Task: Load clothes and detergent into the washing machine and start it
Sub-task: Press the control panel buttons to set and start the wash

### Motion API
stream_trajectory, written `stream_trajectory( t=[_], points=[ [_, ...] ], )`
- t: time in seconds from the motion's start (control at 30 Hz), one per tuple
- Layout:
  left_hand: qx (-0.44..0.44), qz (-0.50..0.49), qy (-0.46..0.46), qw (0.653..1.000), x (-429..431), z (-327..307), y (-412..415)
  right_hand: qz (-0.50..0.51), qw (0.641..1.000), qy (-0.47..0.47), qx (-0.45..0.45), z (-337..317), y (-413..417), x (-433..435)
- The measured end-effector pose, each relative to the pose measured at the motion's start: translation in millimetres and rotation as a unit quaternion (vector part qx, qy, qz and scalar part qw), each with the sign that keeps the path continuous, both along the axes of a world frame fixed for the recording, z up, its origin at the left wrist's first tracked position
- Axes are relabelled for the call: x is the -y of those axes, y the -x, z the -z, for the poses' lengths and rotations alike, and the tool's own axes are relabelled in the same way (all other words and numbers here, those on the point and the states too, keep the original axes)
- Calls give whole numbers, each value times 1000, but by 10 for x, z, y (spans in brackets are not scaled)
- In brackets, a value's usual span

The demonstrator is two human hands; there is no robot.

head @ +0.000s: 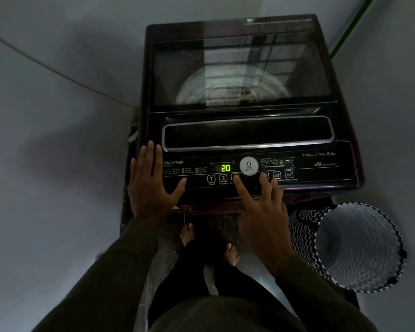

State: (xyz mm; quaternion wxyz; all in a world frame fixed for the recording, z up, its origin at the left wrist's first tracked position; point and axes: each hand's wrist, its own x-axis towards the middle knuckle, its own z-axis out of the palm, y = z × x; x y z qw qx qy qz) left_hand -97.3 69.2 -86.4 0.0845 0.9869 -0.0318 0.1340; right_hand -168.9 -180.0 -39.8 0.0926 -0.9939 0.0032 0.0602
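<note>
Left hand (151, 188) is laid flat on the near left corner of the washing machine (242, 130), fingers (150, 152) straight and spread wide, nothing held. Machine front is turned toward the person. Lid (242, 68) is closed. Control panel (321, 168) is run left to right along the near edge; display (225, 168) reads 20. Right hand (264, 219) is posed with the index finger extended onto the panel just right of the Program button (223, 178), the other fingers loosely bent, nothing held. A zigzag-patterned basket (359, 236) is seen on the floor beside the machine's right.

1 washing machine (247, 135), 1 zigzag basket (359, 248), 2 bare feet (187, 236), 2 hands: left hand (151, 185), right hand (261, 212).
</note>
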Motion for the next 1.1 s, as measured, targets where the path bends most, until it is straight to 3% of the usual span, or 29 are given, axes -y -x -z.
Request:
stream_trajectory(
  t=[1.1],
  points=[
    [-1,-7,-3,1000,9,-10,5,-2,1000,-22,8,70,14,11]
  ],
)
